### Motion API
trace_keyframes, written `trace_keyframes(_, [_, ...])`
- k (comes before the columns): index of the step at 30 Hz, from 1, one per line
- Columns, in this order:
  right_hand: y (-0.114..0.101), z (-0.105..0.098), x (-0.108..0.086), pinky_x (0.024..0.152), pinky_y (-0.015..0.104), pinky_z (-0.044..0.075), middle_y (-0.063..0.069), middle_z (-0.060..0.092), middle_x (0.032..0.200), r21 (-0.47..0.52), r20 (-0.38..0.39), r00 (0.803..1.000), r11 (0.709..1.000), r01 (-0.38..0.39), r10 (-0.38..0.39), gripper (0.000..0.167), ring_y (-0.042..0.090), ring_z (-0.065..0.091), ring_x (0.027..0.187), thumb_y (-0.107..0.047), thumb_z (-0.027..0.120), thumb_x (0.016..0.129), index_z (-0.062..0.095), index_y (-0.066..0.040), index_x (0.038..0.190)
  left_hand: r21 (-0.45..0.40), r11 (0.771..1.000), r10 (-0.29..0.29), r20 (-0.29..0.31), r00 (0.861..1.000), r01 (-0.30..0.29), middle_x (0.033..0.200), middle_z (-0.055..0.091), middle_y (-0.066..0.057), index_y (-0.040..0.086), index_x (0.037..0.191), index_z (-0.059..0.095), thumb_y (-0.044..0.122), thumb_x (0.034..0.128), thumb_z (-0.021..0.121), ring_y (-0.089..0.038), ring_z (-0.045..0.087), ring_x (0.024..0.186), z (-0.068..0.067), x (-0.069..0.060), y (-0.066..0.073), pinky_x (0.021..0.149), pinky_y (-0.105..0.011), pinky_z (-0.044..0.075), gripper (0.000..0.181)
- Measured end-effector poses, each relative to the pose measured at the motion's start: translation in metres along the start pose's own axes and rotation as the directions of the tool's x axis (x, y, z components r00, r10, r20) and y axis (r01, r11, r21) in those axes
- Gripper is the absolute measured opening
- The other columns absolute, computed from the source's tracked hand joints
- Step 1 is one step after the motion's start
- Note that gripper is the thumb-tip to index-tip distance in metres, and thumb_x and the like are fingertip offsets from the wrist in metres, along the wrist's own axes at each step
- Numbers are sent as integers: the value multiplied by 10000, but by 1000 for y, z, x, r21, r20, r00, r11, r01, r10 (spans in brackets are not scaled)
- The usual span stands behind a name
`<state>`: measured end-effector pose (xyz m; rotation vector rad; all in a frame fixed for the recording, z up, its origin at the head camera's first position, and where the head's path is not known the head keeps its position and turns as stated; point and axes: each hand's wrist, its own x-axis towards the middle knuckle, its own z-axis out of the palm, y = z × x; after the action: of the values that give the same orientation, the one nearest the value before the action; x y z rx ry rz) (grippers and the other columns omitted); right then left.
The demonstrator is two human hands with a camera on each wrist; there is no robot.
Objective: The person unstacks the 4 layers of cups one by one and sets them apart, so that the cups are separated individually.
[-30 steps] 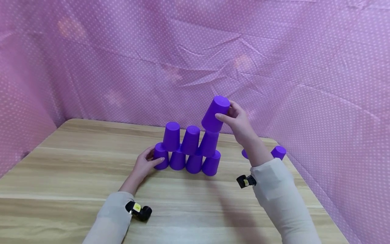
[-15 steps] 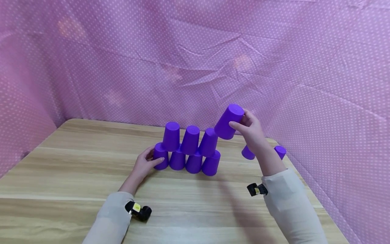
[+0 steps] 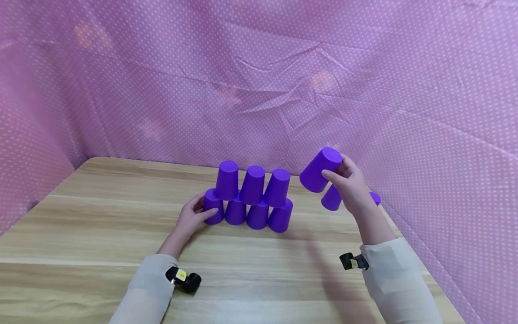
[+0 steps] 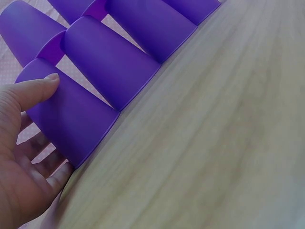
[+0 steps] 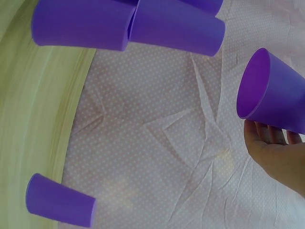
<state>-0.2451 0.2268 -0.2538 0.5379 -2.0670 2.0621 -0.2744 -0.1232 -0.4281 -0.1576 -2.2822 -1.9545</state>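
Note:
Upside-down purple cups form two rows on the table: a lower row and three cups above, one being the upper right cup [image 3: 277, 188]. At the left end of the lower row, my left hand [image 3: 192, 220] grips the end cup [image 4: 71, 114], its thumb on the front and fingers around the far side. My right hand [image 3: 351, 186] holds another purple cup [image 3: 320, 170] in the air, right of the rows. This cup is tilted, mouth toward the lower left; in the right wrist view its inside [image 5: 255, 83] shows.
Behind my right hand, a standing purple cup [image 3: 331, 198] is partly hidden, and another cup [image 3: 375, 198] lies mostly behind the wrist. The wooden table [image 3: 101, 202] ends at a pink dotted cloth [image 3: 182, 90] at the back and sides.
My right hand has moved right and down with its cup, from above the upper right cup to a spot beside the rows. My left hand and the stacked cups stay in place.

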Motion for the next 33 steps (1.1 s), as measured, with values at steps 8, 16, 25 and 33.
trace_keyframes(8, [11,-15,-7,858,232,392,-1,555,1002,-8,-28,1000,1000,-1,0,365,151,500,975,47,551,798,471,-112,1116,5,1000,3,-8,1000,-3,1222,425,-195,42,1281,382,150,750,672,-287,383,1120,-1,-1,1,946,-375,319,615])
trace_keyframes(16, [29,-28,-13,873,220,381,-22,551,1006,3,-55,998,999,-40,40,390,120,494,979,39,562,795,455,-116,1136,-3,1000,-1,-15,1000,1,1213,426,-210,28,1276,384,128,751,669,-296,383,1117,0,-2,2,948,-381,316,607])
trace_keyframes(25, [51,-32,-17,936,278,330,-57,530,1024,-27,-58,989,990,-140,138,486,101,476,1000,7,564,803,360,-34,1243,-8,1000,4,-16,1000,-4,1200,437,-213,24,1277,383,116,750,668,-294,397,1103,2,-4,3,938,-380,327,606])
trace_keyframes(33, [74,-33,-10,922,293,351,20,484,1093,-42,-65,978,979,-200,197,568,142,446,1041,-30,575,809,280,33,1290,3,1000,0,-23,1000,0,1202,438,-208,31,1276,386,123,748,670,-293,398,1104,4,-4,2,937,-375,329,607])
